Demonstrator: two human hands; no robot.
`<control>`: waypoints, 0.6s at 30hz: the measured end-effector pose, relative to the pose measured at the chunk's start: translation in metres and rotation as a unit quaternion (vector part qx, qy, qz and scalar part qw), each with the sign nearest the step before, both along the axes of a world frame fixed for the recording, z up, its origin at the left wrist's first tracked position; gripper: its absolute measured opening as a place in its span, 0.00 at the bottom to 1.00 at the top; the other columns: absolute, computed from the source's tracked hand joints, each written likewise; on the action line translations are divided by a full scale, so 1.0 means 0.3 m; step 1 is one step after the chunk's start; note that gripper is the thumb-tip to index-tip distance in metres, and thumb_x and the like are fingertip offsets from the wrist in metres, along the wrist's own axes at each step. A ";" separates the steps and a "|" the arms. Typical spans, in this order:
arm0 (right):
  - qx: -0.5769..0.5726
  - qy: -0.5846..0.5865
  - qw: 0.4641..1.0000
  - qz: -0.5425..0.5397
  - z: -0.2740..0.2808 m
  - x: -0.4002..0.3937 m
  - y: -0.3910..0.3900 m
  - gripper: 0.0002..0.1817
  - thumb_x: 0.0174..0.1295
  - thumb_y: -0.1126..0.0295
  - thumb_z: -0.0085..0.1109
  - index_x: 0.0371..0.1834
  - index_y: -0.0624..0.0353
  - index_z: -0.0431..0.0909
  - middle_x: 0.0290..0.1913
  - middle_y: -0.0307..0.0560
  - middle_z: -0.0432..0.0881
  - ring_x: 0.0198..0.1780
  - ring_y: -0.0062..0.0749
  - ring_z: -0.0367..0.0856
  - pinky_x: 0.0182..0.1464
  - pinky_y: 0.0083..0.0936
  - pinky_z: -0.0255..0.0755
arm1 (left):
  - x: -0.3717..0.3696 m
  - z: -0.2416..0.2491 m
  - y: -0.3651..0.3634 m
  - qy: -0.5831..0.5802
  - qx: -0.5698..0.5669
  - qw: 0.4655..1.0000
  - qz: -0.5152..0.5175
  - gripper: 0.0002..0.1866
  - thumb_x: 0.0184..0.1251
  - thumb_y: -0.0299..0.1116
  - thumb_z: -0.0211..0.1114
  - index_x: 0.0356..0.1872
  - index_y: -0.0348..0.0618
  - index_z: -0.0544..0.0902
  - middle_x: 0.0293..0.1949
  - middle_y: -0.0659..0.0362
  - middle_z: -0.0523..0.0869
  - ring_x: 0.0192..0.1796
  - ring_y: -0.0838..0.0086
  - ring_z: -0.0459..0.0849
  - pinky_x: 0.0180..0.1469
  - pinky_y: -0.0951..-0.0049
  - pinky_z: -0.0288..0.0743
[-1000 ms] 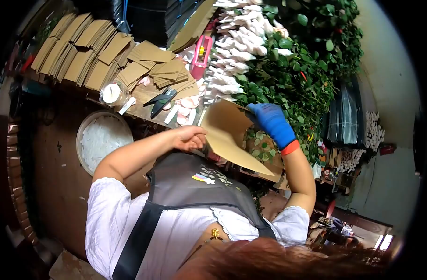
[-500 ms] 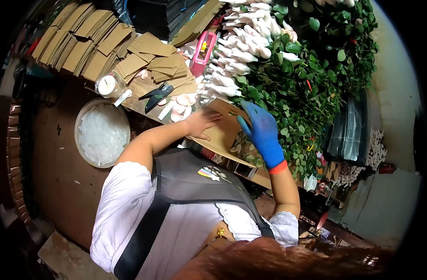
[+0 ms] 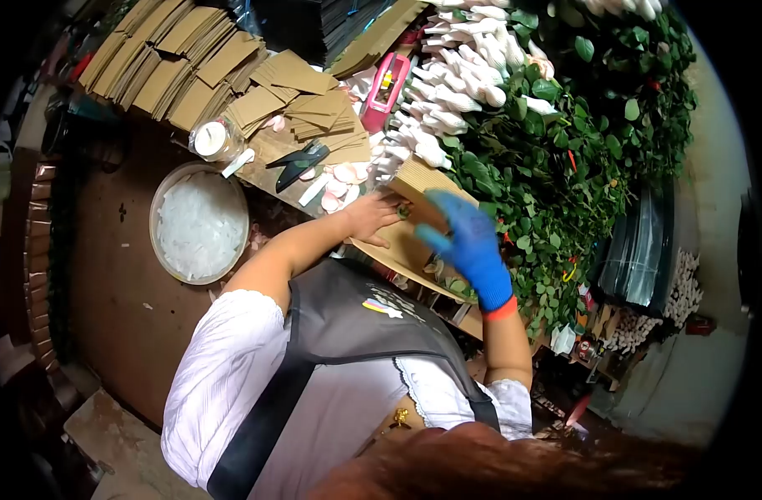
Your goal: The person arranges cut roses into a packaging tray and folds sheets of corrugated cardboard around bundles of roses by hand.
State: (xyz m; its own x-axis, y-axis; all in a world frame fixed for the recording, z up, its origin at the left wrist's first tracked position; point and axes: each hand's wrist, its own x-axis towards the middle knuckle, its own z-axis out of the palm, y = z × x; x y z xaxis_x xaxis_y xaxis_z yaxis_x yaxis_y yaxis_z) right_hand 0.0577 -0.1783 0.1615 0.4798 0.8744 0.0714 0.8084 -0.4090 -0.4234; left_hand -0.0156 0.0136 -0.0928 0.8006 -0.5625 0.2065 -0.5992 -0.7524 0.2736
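Observation:
My bare left hand (image 3: pixel 374 218) rests on a bent sheet of corrugated cardboard (image 3: pixel 406 243) at the bench edge. Its thumb is apart from its fingers, and the fingertips lie by the sheet's raised far flap (image 3: pixel 423 177). Over the right side of the sheet is my right hand (image 3: pixel 466 240), in a blue glove with an orange cuff, slightly blurred. Its thumb and fingers are apart, with nothing visible between them. A bit of green leaf shows near my left fingertips. Just beyond the sheet lie white-wrapped flower heads (image 3: pixel 448 96) with leafy stems (image 3: pixel 523 196).
Left along the bench are black-handled cutters (image 3: pixel 302 162), loose pink petals (image 3: pixel 343 177), cardboard pieces (image 3: pixel 327 117) and a pink tape dispenser (image 3: pixel 387 92). A jar (image 3: pixel 214 140) stands at the edge. Below is a round tub (image 3: pixel 154 225) of white pieces.
The camera view has shifted, so the bench appears further right. The cardboard's far flap now stands up and bends over. My gloved hand is blurred by motion, and my left fingers have curled slightly.

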 end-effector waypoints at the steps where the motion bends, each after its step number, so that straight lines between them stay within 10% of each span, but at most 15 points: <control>1: 0.021 0.054 0.998 0.034 0.016 -0.051 0.005 0.31 0.57 0.54 0.72 0.63 0.51 0.77 0.56 0.52 0.83 0.51 0.43 0.85 0.54 0.39 0.78 | 0.003 0.002 0.000 0.009 -0.008 1.000 0.001 0.46 0.59 0.68 0.60 0.72 0.45 0.70 0.75 0.48 0.67 0.79 0.58 0.59 0.79 0.53 0.46; 3: -0.150 0.181 0.971 0.054 -0.081 -0.134 0.014 0.34 0.53 0.51 0.72 0.63 0.50 0.77 0.45 0.51 0.85 0.45 0.45 0.85 0.48 0.38 0.79 | 0.012 0.006 0.009 0.014 -0.003 1.000 0.006 0.46 0.57 0.66 0.62 0.72 0.46 0.69 0.76 0.50 0.66 0.80 0.60 0.57 0.78 0.55 0.48; 5: -0.144 0.014 0.985 0.090 -0.306 -0.216 0.016 0.26 0.54 0.55 0.69 0.56 0.51 0.79 0.35 0.47 0.83 0.36 0.48 0.83 0.40 0.42 0.77 | 0.005 0.008 0.004 0.007 0.019 1.000 0.015 0.46 0.57 0.65 0.63 0.73 0.47 0.69 0.76 0.52 0.65 0.80 0.61 0.56 0.78 0.56 0.49; 9: -0.155 0.162 0.970 0.097 -0.171 -0.189 0.232 0.17 0.62 0.55 0.60 0.49 0.51 0.81 0.41 0.50 0.85 0.43 0.51 0.85 0.43 0.44 0.77 | 0.059 -0.194 -0.033 -0.272 0.125 0.952 0.064 0.42 0.54 0.59 0.68 0.69 0.47 0.72 0.75 0.53 0.68 0.78 0.61 0.61 0.78 0.56 0.50; 12: 0.076 0.045 0.992 0.091 -0.254 -0.082 0.478 0.23 0.65 0.53 0.59 0.61 0.49 0.79 0.40 0.49 0.84 0.41 0.49 0.84 0.44 0.43 0.77 | 0.007 -0.007 -0.005 0.013 -0.075 0.992 0.100 0.36 0.61 0.54 0.67 0.67 0.46 0.74 0.74 0.51 0.69 0.77 0.58 0.62 0.79 0.54 0.51; 18: -0.020 -0.153 0.988 0.005 -0.545 0.184 0.999 0.17 0.65 0.60 0.58 0.55 0.50 0.76 0.47 0.49 0.85 0.44 0.47 0.87 0.41 0.43 0.79 | 0.009 -0.060 -0.043 0.023 -0.167 0.981 0.093 0.39 0.61 0.55 0.68 0.70 0.46 0.71 0.73 0.48 0.69 0.74 0.52 0.65 0.74 0.51 0.57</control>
State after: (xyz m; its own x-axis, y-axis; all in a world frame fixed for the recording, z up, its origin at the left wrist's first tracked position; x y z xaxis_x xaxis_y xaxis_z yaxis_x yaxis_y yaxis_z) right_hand 0.1128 0.1215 -0.0020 0.4323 0.8840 0.1780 0.9002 -0.4117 -0.1418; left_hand -0.0130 0.0008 -0.1108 0.8961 -0.3124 0.3153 -0.4407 -0.7111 0.5478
